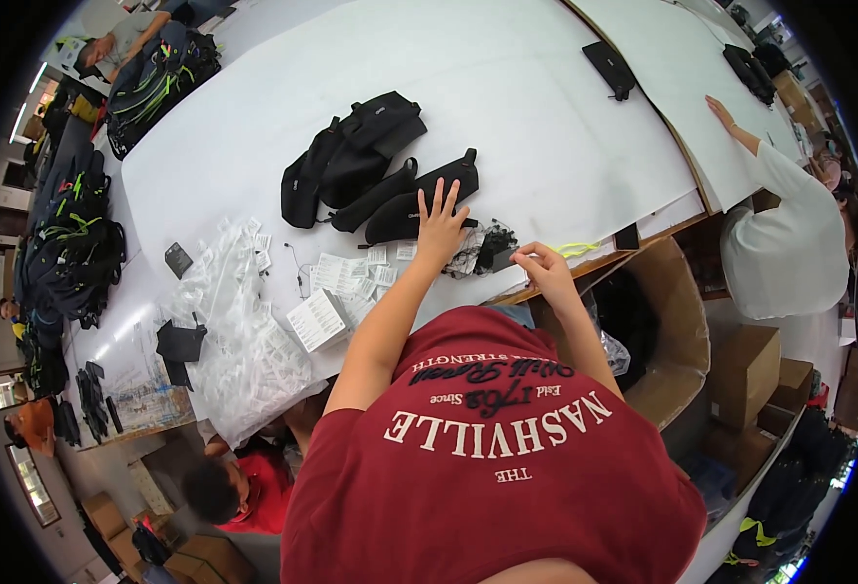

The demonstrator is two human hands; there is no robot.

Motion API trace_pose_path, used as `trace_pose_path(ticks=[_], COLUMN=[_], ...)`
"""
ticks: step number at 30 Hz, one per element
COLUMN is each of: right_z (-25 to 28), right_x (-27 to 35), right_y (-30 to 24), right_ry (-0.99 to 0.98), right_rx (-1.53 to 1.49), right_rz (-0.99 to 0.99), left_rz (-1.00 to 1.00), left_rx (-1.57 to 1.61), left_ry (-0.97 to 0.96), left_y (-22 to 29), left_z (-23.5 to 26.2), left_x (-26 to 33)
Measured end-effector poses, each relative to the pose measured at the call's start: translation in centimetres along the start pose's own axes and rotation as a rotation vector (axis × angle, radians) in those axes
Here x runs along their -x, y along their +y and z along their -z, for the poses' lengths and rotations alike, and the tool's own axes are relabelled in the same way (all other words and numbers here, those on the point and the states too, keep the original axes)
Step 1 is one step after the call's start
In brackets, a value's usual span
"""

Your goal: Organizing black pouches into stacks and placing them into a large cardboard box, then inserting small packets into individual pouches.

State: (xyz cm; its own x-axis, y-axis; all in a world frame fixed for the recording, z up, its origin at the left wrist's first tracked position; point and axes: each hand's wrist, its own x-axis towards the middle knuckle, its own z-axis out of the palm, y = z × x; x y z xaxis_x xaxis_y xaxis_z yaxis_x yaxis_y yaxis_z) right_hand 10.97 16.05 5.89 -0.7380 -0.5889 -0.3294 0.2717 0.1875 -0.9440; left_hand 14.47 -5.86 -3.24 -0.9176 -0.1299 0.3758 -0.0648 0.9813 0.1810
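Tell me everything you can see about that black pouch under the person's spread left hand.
The black pouch is long and narrow and looks like soft fabric, with a small pale mark on its face and a loop at its upper-right end. It lies on the white table, slanting up to the right. The left hand appears to rest on it, fingers spread, hiding part of it. Another black pouch lies alongside, toward the upper left. Its contents, if any, can't be seen.

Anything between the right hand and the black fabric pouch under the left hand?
Yes: a tangled black heap, apparently cords, lies on the white tabletop between the right hand and the black fabric pouch. Nothing visible separates the left hand from that pouch.
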Motion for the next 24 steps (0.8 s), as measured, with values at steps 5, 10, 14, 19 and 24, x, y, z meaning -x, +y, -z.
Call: trace_pose_path(ticks=[5,10,14,19,24], right_z=[0.0,-1.7,-5.5,-9.8,-10.3], right_x=[0.6,-0.1,-0.9,-0.7,-0.2], right_y=[-0.1,-0.4,-1.8,-3.2,-2.7], right_ry=[0.028,0.024,-0.123,-0.370,-0.398], right_rx=[0.004,0.289,0.438,0.553,0.638], right_rz=[-0.006,0.117,0.236,0.343,0.431], left_rz=[-0.052,0.214,0.417,0.859,0.832], left_rx=[0.167,0.370,0.321,1.061,1.072], left_ry=[0.014,0.247,0.016,0.030,0.011], left_y=[-0.5,0.7,0.7,0.7,1.6], left_z=[1.9,9.0,13.4,14.2,15.8], left_x=[0.7,4.4,7.5,10.5,10.7])
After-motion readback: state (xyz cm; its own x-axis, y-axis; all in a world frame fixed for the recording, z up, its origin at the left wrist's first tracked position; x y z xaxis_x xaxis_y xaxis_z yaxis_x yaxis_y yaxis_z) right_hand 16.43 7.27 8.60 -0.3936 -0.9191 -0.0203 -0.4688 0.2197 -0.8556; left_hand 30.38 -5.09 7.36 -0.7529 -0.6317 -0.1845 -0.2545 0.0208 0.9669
